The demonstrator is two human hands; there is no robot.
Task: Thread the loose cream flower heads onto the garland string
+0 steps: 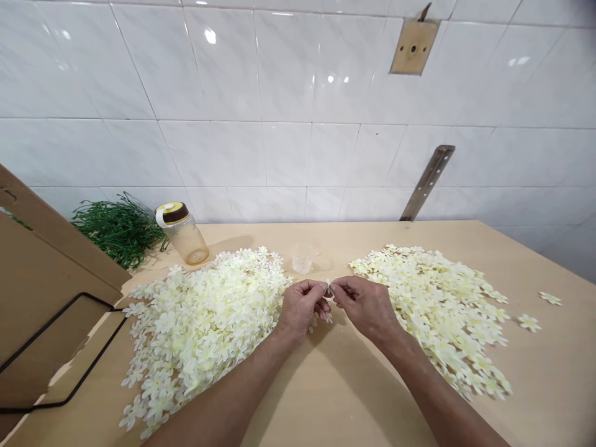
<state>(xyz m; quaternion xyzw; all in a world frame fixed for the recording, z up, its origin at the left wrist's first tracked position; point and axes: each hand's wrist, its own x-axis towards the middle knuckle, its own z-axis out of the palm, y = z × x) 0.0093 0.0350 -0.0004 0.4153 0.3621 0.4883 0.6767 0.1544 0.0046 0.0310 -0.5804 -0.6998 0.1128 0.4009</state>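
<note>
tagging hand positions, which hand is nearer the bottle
Left. The left hand is right of the bottle and closer to the camera; the right hand is farther right.

- A light brown table (pixel 554 372)
- A flower heap (pixel 209 316) lies left
- A flatter flower spread (pixel 437 304) lies right
- Bottle (pixel 187 241), cup (pixel 302 259) and greenery (pixel 116 228) sit behind

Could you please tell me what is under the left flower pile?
The left pile rests on the tabletop, visible around its edges; whatever lies beneath its middle is hidden.

A bare lane (pixel 347 403) runs between left flower pile (pixel 209 316) and right flower pile (pixel 437 304), a cup (pixel 302 259) obstructing beyond
</note>
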